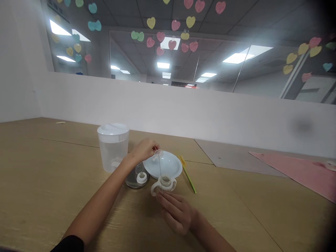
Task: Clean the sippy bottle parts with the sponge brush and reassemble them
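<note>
My left hand (pixel 145 150) is closed at the near edge of a white plate (pixel 170 164), pinching a small clear round piece (pixel 158 153). A thin dark rod or wire (pixel 160 171) runs from that piece down to my right hand (pixel 176 212), whose fingertips are pressed together on its lower end. Just beyond those fingertips stands an open bottle with two pale handles (pixel 165 180), its mouth facing up. Left of the bottle, a white ring with a nipple (pixel 141 177) rests on a dark round dish (pixel 134 184).
A translucent lidded tub (pixel 113 148) stands behind my left forearm. A green brush with a yellow head (pixel 189 177) lies right of the plate. Farther right are a grey sheet (pixel 231 157) and a pink sheet (pixel 301 171). A white wall (pixel 157 112) borders the table's back.
</note>
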The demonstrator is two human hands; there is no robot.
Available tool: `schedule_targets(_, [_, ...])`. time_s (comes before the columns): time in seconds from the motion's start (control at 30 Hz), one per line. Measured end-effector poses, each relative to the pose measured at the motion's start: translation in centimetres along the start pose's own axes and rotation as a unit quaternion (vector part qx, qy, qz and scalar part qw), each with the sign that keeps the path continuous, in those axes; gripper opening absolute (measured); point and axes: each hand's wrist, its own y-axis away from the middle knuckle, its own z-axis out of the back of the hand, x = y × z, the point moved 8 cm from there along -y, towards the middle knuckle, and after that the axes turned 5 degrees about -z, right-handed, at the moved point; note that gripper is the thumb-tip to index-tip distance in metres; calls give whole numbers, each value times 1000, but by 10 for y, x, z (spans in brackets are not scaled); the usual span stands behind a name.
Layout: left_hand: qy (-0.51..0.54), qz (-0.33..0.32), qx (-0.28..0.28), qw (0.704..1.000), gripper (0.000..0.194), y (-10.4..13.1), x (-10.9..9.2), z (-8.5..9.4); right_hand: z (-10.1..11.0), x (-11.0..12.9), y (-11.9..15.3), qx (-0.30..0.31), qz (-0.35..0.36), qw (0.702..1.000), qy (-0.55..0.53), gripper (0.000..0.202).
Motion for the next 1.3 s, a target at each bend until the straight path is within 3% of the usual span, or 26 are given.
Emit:
schedule_targets(0.27, [0, 0, 3, 1000, 15, -1, -3, 1, 3, -2, -2, 7, -22, 1000, -3, 18])
schedule_targets(0.5, [-91, -16, 16, 996, 19, 0, -19, -1, 12, -5, -6, 10, -1, 1000, 30, 15])
schedule_targets(1.13, [-80, -87, 82, 990, 19, 1, -45, -24, 13, -25, 20, -1, -65, 995, 76, 15])
schedule_targets(1.3, [-60, -107, 87, 989, 20, 2, -54, -27, 14, -24, 11, -21, -46, 996, 77, 17])
